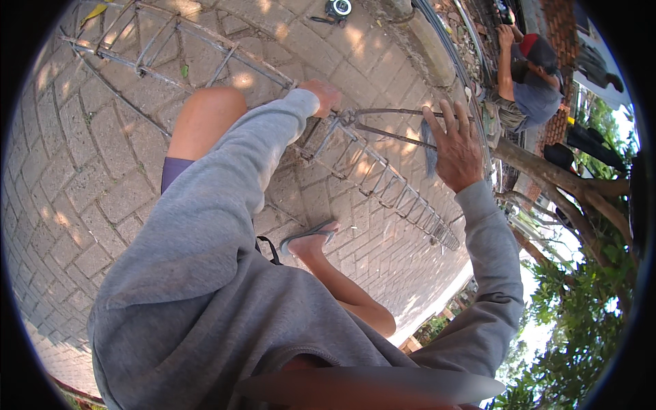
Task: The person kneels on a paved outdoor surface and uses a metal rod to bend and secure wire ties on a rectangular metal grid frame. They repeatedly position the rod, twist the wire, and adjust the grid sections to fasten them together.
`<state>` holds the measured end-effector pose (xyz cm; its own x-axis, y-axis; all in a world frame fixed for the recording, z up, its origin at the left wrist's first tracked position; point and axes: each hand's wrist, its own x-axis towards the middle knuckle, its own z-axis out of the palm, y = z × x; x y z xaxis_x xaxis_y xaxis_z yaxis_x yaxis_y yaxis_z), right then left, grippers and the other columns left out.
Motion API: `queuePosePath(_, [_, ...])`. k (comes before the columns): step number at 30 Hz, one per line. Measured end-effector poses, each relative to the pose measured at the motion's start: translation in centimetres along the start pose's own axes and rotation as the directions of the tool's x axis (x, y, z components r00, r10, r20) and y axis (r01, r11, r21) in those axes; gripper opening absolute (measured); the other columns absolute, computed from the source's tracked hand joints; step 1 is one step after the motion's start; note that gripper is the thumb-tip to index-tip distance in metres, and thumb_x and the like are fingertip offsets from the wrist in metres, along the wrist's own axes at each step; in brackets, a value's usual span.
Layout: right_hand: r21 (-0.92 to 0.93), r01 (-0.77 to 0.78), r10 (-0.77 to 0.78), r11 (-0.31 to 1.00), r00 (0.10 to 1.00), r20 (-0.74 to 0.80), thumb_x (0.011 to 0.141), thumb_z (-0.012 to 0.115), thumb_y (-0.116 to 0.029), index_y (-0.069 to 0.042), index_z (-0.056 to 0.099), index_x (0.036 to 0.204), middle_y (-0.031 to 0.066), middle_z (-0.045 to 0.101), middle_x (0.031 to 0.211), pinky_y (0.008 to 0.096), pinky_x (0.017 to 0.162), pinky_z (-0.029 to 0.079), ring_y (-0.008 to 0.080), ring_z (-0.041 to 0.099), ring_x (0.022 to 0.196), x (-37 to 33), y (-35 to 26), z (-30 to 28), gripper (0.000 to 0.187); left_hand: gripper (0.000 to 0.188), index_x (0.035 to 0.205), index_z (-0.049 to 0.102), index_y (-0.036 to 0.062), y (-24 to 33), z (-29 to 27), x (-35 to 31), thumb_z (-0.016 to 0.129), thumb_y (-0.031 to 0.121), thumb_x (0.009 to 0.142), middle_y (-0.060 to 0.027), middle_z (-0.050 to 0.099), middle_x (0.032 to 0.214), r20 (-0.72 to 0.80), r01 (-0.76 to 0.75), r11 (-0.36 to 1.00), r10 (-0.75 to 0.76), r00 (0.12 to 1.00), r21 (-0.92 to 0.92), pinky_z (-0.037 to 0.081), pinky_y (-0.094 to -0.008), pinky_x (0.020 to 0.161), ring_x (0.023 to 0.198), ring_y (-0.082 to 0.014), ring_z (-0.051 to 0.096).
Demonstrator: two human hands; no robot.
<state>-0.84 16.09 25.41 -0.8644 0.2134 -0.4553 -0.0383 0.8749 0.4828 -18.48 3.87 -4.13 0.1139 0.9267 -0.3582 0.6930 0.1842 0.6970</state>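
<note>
A long rebar cage point(383, 181) with wire-like square stirrups runs from upper left to middle right, just above the paving. My left hand point(322, 96) closes round its upper bar, fingertips partly hidden. Right beside it, the jaws of rusty long-handled pincers point(389, 111) meet the cage at a stirrup. My right hand point(456, 152) is on the far ends of the two spread handles, its fingers extended across the upper one. A bunch of thin grey tie wire point(429, 152) hangs by the right palm and the lower handle.
Block paving point(89, 171) lies under the cage, with my sandalled foot point(311, 240) and bare knee point(208, 113) close by. A round black-and-white item point(338, 8) rests at the top. A concrete kerb point(427, 48), tree branch point(547, 171) and seated co-worker point(533, 92) are at right.
</note>
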Motion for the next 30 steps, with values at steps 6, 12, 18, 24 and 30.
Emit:
queuePosePath(6, [-0.016, -0.029, 0.027, 0.999, 0.996, -0.09, 0.078, 0.063, 0.003, -0.022, 0.047, 0.15, 0.0119, 0.046, 0.15, 0.0515, 0.117, 0.037, 0.0367, 0.038, 0.144, -0.9, -0.8, 0.6, 0.078, 0.052, 0.132, 0.064, 0.0128, 0.2, -0.5, 0.3, 0.069, 0.011, 0.08, -0.0132, 0.065, 0.134, 0.06, -0.014, 0.997, 0.018, 0.998, -0.08, 0.051, -0.0441, 0.104, 0.124, -0.0337, 0.061])
queuePosePath(12, [-0.006, -0.045, 0.043, 0.999, 0.988, -0.15, 0.08, 0.062, 0.002, -0.021, 0.05, 0.148, 0.0114, 0.047, 0.147, 0.0511, 0.116, 0.037, 0.0345, 0.04, 0.142, -1.4, -1.4, 0.8, 0.073, 0.08, 0.139, 0.058, 0.0118, 1.9, -1.1, 0.7, 0.085, 0.021, 0.064, -0.0155, 0.068, 0.128, 0.012, -0.185, 0.934, 0.198, 0.98, -0.305, 0.052, -0.0461, 0.097, 0.118, -0.037, 0.064])
queuePosePath(18, [0.03, -0.046, 0.049, 0.999, 0.994, -0.1, 0.082, 0.061, 0.001, -0.022, 0.049, 0.149, 0.0121, 0.047, 0.147, 0.0508, 0.117, 0.036, 0.0338, 0.039, 0.143, -0.7, -1.2, 0.0, 0.072, 0.071, 0.132, 0.061, 0.0056, 10.0, -1.8, -0.4, 0.084, 0.03, 0.07, -0.0173, 0.071, 0.109, -0.499, -0.426, 0.819, 0.205, 0.842, -0.383, 0.053, -0.0451, 0.088, 0.101, -0.0345, 0.068])
queuePosePath(24, [-0.07, 0.022, -0.03, 0.997, 0.993, -0.118, 0.084, 0.061, 0.002, -0.028, 0.041, 0.156, 0.0082, 0.042, 0.156, 0.0503, 0.119, 0.034, 0.0311, 0.035, 0.147, -0.4, -1.4, -0.5, 0.08, 0.03, 0.11, 0.076, -0.0021, 10.2, -3.2, 1.7, 0.068, 0.024, 0.096, -0.0099, 0.075, 0.091, -0.424, -0.424, 0.057, 0.024, 0.906, -0.904, 0.052, -0.0277, 0.071, 0.08, -0.0114, 0.064])
queuePosePath(30, [-0.179, 0.085, -0.102, 0.98, 0.991, -0.091, 0.087, 0.059, -0.001, -0.036, 0.038, 0.157, 0.0008, 0.036, 0.164, 0.0484, 0.121, 0.031, 0.0271, 0.03, 0.152, 2.2, 0.1, -0.9, 0.081, 0.028, 0.116, 0.075, -0.0013, 7.1, -3.8, 2.5, 0.071, 0.019, 0.097, -0.0089, 0.076, 0.092, -0.423, -0.414, -0.085, 0.188, 0.887, -0.906, 0.05, -0.0264, 0.065, 0.076, -0.0107, 0.063])
